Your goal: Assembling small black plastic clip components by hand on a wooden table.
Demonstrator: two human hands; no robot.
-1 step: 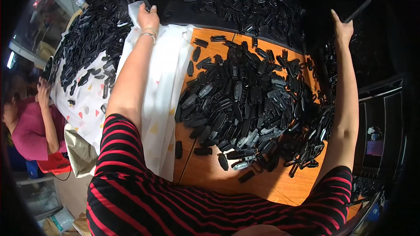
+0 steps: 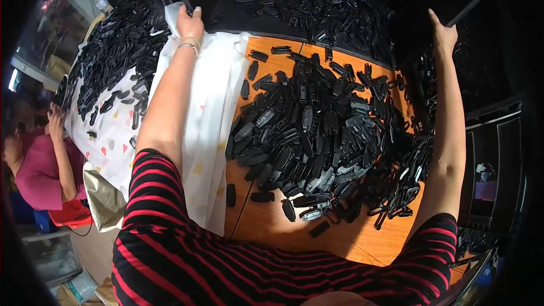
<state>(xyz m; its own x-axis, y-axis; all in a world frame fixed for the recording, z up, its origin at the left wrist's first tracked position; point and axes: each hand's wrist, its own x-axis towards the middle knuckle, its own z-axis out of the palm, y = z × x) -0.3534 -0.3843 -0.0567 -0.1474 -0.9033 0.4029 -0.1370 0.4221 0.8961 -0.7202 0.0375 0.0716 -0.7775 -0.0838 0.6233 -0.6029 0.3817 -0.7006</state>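
Both my arms reach far forward to a large black crate (image 2: 469,7), much of it lost in shadow. My left hand (image 2: 190,25) is closed on its left side, beside a bunched corner of white sheet. At the right, my right hand (image 2: 445,37) wraps round the crate's rim, thumb pointing up. Many small black plastic casings (image 2: 317,3) lie between my hands, along a dark surface that appears to be the crate's inside. Nearer me, a heap of similar black plastic casings (image 2: 323,124) spreads over the orange wooden table (image 2: 272,224).
A white patterned sheet (image 2: 207,113) covers the table's left part, with another pile of black casings (image 2: 122,51) on it. At far left a person in a pink top (image 2: 45,164) has hands near that pile. A dark shelf unit (image 2: 493,164) stands at right.
My left hand and the crate's left side have shifted very slightly left. Both hands keep their grip, and the heap looks the same.
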